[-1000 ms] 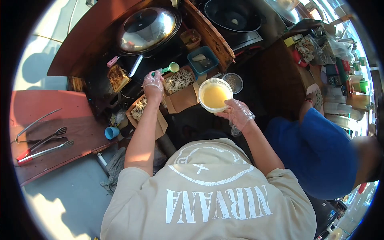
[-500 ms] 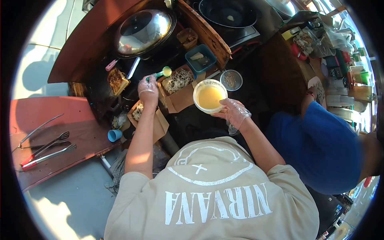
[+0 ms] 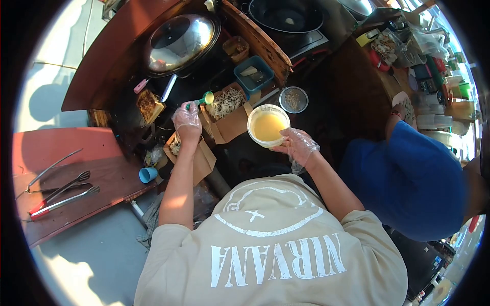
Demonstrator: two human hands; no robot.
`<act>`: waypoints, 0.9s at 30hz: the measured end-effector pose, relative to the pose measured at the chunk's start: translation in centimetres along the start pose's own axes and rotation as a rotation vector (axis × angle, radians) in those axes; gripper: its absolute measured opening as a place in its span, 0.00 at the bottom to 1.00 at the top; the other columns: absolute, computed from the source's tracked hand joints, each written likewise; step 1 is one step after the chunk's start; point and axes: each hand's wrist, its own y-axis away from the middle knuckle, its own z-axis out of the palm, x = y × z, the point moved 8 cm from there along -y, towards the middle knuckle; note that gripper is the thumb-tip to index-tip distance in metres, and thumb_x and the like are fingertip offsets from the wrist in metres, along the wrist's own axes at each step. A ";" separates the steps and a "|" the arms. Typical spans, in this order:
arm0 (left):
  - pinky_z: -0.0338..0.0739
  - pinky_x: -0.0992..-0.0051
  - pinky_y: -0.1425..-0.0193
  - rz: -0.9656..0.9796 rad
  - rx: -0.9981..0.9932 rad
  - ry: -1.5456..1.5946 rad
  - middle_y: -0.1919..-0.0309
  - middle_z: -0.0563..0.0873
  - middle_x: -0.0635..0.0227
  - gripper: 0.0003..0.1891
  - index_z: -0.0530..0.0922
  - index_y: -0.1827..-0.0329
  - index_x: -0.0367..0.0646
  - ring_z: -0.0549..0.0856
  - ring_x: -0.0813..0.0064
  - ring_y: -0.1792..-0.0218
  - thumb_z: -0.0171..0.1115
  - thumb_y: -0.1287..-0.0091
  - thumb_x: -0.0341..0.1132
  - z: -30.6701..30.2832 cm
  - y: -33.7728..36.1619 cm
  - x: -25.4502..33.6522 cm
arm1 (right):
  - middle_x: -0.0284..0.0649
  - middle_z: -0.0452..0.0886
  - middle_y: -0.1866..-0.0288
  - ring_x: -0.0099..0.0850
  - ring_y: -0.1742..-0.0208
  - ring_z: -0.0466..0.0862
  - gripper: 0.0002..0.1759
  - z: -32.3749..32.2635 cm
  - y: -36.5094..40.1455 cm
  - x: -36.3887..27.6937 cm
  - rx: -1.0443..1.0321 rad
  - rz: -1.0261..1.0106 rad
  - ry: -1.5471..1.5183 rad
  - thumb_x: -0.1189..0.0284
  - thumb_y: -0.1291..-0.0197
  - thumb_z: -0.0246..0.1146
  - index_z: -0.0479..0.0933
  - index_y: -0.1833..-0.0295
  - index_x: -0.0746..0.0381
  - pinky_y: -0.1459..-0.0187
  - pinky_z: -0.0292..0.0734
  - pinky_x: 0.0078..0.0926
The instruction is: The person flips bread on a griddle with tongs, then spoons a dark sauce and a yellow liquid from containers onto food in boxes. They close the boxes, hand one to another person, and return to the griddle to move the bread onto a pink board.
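Note:
My left hand [image 3: 187, 122], in a clear plastic glove, is closed on the handle of a green spoon [image 3: 206, 98] with pale yellow stuff in its bowl. The spoon is over the left edge of a cardboard box [image 3: 228, 128] filled with shredded white food [image 3: 226, 103]. Also gloved, my right hand [image 3: 297, 145] grips the rim of a round tub [image 3: 268, 125] of yellow liquid, to the right of that box. Below my left hand, a second cardboard box [image 3: 200, 162] is partly hidden by my forearm.
Browned bread [image 3: 149, 106] lies left of my left hand. Behind are a lidded pan [image 3: 181, 43], a blue container [image 3: 253, 74] and a dark wok [image 3: 286, 15]. A sieve [image 3: 293, 100] is beyond the tub. Tongs [image 3: 64, 196] lie far left; a person in blue [image 3: 403, 183] is at right.
My left hand and the spoon have shifted slightly left and down. The tub stays in my right hand, almost unmoved. The whole view has shifted slightly.

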 end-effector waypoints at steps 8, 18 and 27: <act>0.74 0.52 0.55 0.112 0.010 -0.098 0.70 0.83 0.51 0.11 0.84 0.58 0.41 0.83 0.48 0.64 0.58 0.26 0.39 2.2 -0.4 4.0 | 0.56 0.82 0.44 0.45 0.44 0.87 0.20 0.8 0.6 0.0 0.023 0.017 0.043 0.74 0.35 0.63 0.72 0.42 0.75 0.44 0.87 0.43; 0.72 0.55 0.49 0.213 -0.020 -0.170 0.68 0.84 0.57 0.10 0.84 0.57 0.45 0.82 0.52 0.59 0.59 0.28 0.39 0.6 2.2 2.0 | 0.55 0.82 0.45 0.44 0.44 0.87 0.21 0.3 0.7 1.0 0.019 0.014 0.035 0.73 0.36 0.64 0.72 0.42 0.74 0.43 0.87 0.42; 0.73 0.56 0.48 0.287 -0.052 -0.180 0.67 0.87 0.62 0.09 0.85 0.58 0.48 0.82 0.56 0.58 0.59 0.28 0.39 2.0 0.8 5.7 | 0.54 0.82 0.45 0.43 0.44 0.87 0.20 0.4 0.0 2.1 0.027 0.056 0.064 0.73 0.37 0.64 0.74 0.43 0.74 0.43 0.87 0.42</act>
